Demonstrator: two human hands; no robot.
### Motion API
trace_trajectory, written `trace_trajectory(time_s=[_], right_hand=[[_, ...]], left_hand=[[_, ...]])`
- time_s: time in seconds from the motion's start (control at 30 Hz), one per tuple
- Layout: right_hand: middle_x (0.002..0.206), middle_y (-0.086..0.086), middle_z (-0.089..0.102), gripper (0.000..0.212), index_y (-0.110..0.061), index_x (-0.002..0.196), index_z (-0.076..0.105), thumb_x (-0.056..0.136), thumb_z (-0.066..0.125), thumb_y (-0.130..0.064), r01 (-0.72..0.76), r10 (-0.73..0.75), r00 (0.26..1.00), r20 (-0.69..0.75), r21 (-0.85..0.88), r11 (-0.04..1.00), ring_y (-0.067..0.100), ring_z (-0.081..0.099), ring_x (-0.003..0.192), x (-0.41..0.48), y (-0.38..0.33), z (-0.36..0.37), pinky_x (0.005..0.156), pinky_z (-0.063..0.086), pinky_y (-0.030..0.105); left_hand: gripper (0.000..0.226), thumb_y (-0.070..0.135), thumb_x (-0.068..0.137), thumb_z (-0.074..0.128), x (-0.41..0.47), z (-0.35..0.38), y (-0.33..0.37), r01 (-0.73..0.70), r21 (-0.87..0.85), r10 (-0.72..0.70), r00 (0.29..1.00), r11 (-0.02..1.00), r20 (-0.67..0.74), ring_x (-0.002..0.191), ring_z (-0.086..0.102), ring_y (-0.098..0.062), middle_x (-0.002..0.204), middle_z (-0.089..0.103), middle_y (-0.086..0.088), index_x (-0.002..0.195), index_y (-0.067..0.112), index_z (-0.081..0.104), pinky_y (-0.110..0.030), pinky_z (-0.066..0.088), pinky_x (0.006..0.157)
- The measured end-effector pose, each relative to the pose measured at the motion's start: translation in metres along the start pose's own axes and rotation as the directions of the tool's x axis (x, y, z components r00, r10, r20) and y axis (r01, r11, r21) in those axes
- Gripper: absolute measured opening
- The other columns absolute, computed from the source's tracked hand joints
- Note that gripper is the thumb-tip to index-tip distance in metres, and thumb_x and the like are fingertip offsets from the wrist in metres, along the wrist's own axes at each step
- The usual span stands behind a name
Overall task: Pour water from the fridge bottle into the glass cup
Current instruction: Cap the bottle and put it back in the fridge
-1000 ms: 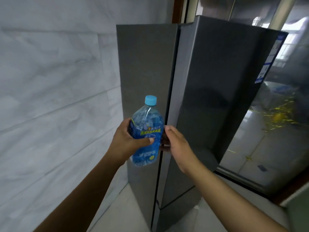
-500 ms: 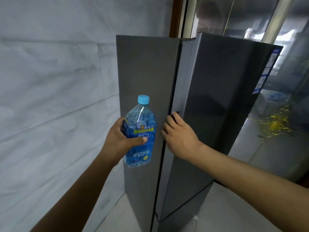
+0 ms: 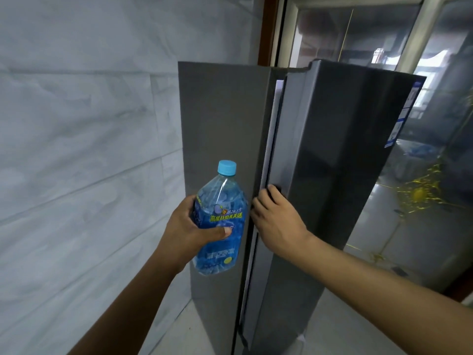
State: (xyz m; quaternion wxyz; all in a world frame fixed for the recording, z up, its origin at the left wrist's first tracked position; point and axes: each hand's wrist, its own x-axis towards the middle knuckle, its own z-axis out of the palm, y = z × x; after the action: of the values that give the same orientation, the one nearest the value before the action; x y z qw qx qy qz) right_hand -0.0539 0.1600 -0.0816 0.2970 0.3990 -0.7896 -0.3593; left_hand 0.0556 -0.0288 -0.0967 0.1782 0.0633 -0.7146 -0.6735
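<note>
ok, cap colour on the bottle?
Light blue cap, still screwed on the bottle held in the left hand; head view.

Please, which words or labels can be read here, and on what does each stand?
"高能战拍天天送": yellow-green print on the bottle in the left hand.
White print lower on it: too blurred to read.
Blue sticker on the fridge door: too small to read.

The clear water bottle (image 3: pixel 220 201) is hanging nearly upright in the air, its light blue cap (image 3: pixel 226 167) sitting closed on top. The left hand (image 3: pixel 181 231) is gripping its blue label, just before the grey fridge (image 3: pixel 220 111)
</note>
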Motion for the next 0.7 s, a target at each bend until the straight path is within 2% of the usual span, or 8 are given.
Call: trace_trajectory(time_s=[0.1, 0.2, 0.27, 0.33, 0.4, 0.47, 0.6, 0.7], right_hand=[[0.115, 0.017, 0.064, 0.039, -0.006, 0.111, 0.07, 0.086, 0.063, -0.035, -0.049, 0.069, 0.986, -0.152, 0.133, 0.99, 0.04, 0.05, 0.119, -0.042, 0.003, 0.012, 0.115, 0.02, 0.053], [0.108, 0.013, 0.066, 0.023, -0.011, 0.099, 0.068, 0.088, 0.06, -0.029, -0.156, 0.219, 0.935, -0.279, 0.233, 0.96, 0.036, 0.056, 0.116, -0.095, 0.003, 0.019, 0.114, 0.028, 0.047], [0.106, 0.009, 0.068, 0.017, -0.014, 0.093, 0.067, 0.09, 0.06, -0.029, -0.242, 0.325, 0.898, -0.298, 0.282, 0.928, 0.032, 0.06, 0.115, -0.129, 0.004, 0.021, 0.112, 0.032, 0.044], [0.104, 0.008, 0.068, 0.016, -0.016, 0.089, 0.067, 0.089, 0.062, -0.03, -0.318, 0.394, 0.875, -0.281, 0.281, 0.906, 0.03, 0.062, 0.113, -0.162, 0.009, 0.023, 0.111, 0.032, 0.043], [0.101, 0.007, 0.068, 0.016, -0.016, 0.087, 0.067, 0.087, 0.062, -0.031, -0.377, 0.443, 0.862, -0.247, 0.274, 0.885, 0.029, 0.06, 0.111, -0.192, 0.014, 0.023, 0.111, 0.031, 0.046], [0.098, 0.008, 0.067, 0.016, -0.016, 0.084, 0.066, 0.085, 0.063, -0.031, -0.446, 0.513, 0.835, -0.201, 0.3, 0.843, 0.031, 0.058, 0.109, -0.212, 0.019, 0.019, 0.109, 0.031, 0.049], [0.093, 0.012, 0.063, 0.02, -0.01, 0.083, 0.067, 0.084, 0.066, -0.03, -0.592, 0.706, 0.688, -0.167, 0.435, 0.679, 0.037, 0.058, 0.103, -0.234, 0.041, 0.002, 0.099, 0.036, 0.052], [0.097, 0.018, 0.059, 0.023, -0.003, 0.09, 0.068, 0.085, 0.066, -0.025, -0.583, 0.792, 0.566, -0.229, 0.568, 0.581, 0.036, 0.054, 0.1, -0.236, 0.077, -0.011, 0.089, 0.041, 0.043]], left_hand=[[0.078, 0.021, 0.052, 0.098, -0.003, 0.006, 0.002, 0.01, -0.005, -0.01, 1.0, 1.0, 0.027, 0.099, 0.075, -0.021, 0.111, 0.075, -0.001, 0.12, 0.021, 0.06, -0.05, 0.061, 0.087], [0.081, 0.021, 0.052, 0.099, -0.004, 0.022, 0.005, -0.01, -0.04, 0.012, 0.998, 0.999, 0.056, 0.099, 0.076, -0.022, 0.112, 0.075, -0.003, 0.123, 0.02, 0.059, -0.047, 0.062, 0.084], [0.08, 0.019, 0.052, 0.093, -0.004, 0.036, 0.009, -0.023, -0.071, 0.028, 0.996, 0.997, 0.08, 0.099, 0.076, -0.02, 0.112, 0.076, -0.002, 0.124, 0.019, 0.059, -0.043, 0.063, 0.081], [0.081, 0.015, 0.051, 0.095, -0.003, 0.054, 0.012, -0.028, -0.106, 0.042, 0.99, 0.994, 0.138, 0.097, 0.076, -0.018, 0.111, 0.076, 0.0, 0.124, 0.02, 0.06, -0.04, 0.063, 0.079], [0.082, 0.018, 0.045, 0.101, -0.003, 0.074, 0.014, -0.034, -0.125, 0.058, 0.979, 0.992, 0.195, 0.096, 0.076, -0.018, 0.109, 0.077, 0.002, 0.117, 0.026, 0.063, -0.039, 0.062, 0.077], [0.075, 0.026, 0.039, 0.096, -0.004, 0.094, 0.016, -0.026, -0.158, 0.064, 0.968, 0.987, 0.241, 0.094, 0.077, -0.018, 0.107, 0.078, 0.003, 0.107, 0.034, 0.066, -0.04, 0.061, 0.076], [0.071, 0.029, 0.037, 0.093, -0.008, 0.137, 0.018, -0.013, -0.189, 0.075, 0.943, 0.982, 0.325, 0.09, 0.078, -0.021, 0.102, 0.078, 0.001, 0.103, 0.03, 0.066, -0.038, 0.062, 0.072], [0.077, 0.03, 0.036, 0.092, -0.011, 0.166, 0.022, -0.019, -0.186, 0.085, 0.932, 0.982, 0.352, 0.089, 0.078, -0.018, 0.101, 0.079, 0.004, 0.107, 0.026, 0.064, -0.034, 0.062, 0.069]])
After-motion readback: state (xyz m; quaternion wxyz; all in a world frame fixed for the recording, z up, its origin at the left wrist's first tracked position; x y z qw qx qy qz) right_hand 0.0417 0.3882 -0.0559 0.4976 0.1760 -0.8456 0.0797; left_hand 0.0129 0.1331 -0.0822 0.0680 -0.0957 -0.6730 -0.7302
